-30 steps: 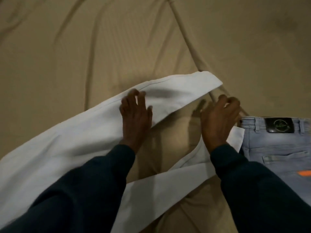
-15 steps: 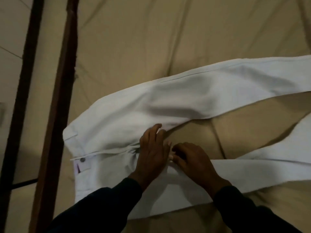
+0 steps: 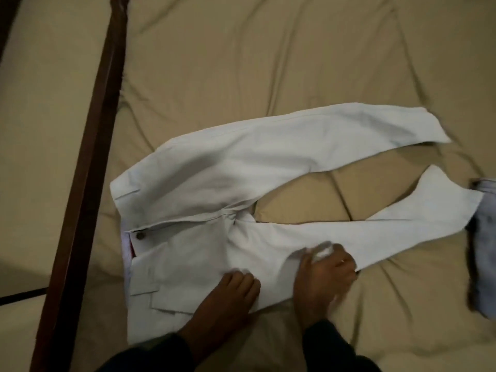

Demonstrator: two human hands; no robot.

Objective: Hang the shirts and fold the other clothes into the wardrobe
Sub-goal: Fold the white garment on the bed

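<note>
White trousers (image 3: 241, 167) lie spread on the tan bed sheet (image 3: 241, 63), waist to the left with the fly open, both legs running right and apart. My left hand (image 3: 228, 294) rests on the near leg by the hip, its fingers bunched against the cloth. My right hand (image 3: 324, 269) grips a bunch of the near leg's cloth at the thigh, and the fabric puckers between its fingers. Both arms wear dark sleeves.
Pale blue jeans (image 3: 485, 248) lie at the right edge, touching the near trouser leg's hem. A dark wooden bed rail (image 3: 88, 157) runs diagonally on the left, with pale floor (image 3: 40, 130) beyond it.
My hands have moved from the crotch down to the near leg. The right hand has taken hold of the thigh cloth. The view has pulled back, so the whole garment shows.
</note>
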